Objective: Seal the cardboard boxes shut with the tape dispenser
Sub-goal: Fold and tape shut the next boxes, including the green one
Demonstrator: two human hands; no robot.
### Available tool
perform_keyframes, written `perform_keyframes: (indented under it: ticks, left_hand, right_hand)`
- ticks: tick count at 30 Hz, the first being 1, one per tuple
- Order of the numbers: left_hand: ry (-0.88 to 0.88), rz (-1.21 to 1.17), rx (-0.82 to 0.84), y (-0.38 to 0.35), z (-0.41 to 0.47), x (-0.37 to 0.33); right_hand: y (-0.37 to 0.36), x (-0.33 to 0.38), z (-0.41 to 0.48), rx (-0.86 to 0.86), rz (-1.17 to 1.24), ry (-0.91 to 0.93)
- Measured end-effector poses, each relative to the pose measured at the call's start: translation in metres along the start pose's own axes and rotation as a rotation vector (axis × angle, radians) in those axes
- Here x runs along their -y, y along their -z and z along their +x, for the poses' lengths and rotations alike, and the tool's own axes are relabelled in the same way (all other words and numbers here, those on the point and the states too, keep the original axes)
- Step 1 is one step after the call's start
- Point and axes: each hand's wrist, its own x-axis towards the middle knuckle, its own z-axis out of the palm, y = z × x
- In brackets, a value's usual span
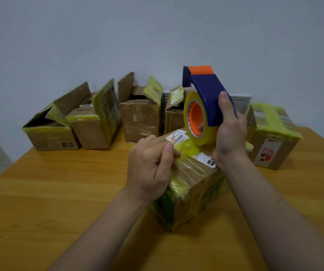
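- The near box (194, 184) sits mid-counter (59, 192), one corner turned toward the person. Its flaps are down and its top is crossed with yellowish tape. Both hands can reach it, so I judge it the box being sealed.
- The right hand (229, 137) has its fingers (224, 102) wrapped round the blue body of the tape dispenser (208, 94). It is held upright with the roll low over the box's far top edge, probably so tape can pay out along the top. I cannot tell whether the roll touches the box.
- The left hand (149, 167) rests at the box's left top edge, thumb and forefinger pinching the tape strip (182, 153), apparently anchoring the loose end.
- By the far wall stands a row of open boxes (139, 114), flaps up and seemingly waiting. A taped box (272, 145) stands apart at right, likely finished.
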Motion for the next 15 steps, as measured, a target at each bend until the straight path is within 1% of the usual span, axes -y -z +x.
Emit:
perform_keyframes:
  ticks: [3,5,7,9,12,15]
  left_hand:
    - [0.094,0.099,0.166,0.006,-0.005,-0.015]
    - [0.127,0.198,0.204,0.003,-0.016,-0.029]
    - [0.093,0.29,0.152,-0.005,-0.027,-0.037]
    - [0.058,0.294,0.078,-0.01,-0.031,-0.039]
    - [0.019,0.281,0.036,-0.011,-0.034,-0.034]
    - [0.053,0.31,0.012,-0.011,-0.043,-0.033]
  right_hand:
    - [0.002,0.001,0.0,0.015,0.015,0.006]
    - [0.001,0.0,0.0,0.009,0.009,0.007]
    - [0.002,-0.003,0.002,-0.005,0.009,0.009]
    - [0.003,-0.007,0.003,-0.01,0.002,0.011]
    - [0.003,-0.008,0.004,0.006,0.007,0.012]
    - [0.004,-0.007,0.004,0.02,0.027,0.014]
